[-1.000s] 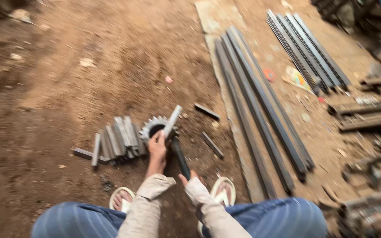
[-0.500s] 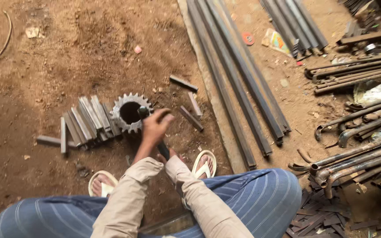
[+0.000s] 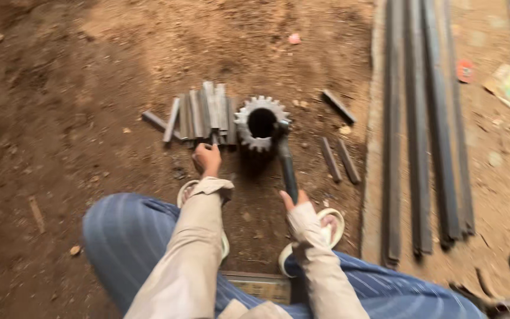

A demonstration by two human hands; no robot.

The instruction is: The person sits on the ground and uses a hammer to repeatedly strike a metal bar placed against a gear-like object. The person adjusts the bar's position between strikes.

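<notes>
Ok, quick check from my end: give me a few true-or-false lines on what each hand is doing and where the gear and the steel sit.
1. The right hand grips a dark hammer whose head meets the gear. True.
2. The left hand is on the long bars. False: it is at the pile of short cut pieces.
3. The gear lies on a workbench. False: it lies on bare dirt ground.
4. The long bars lie to the right of the gear. True.

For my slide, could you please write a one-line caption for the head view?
Crouching person's left hand reaches short metal bars beside a toothed gear; right hand grips a hammer handle.
</notes>
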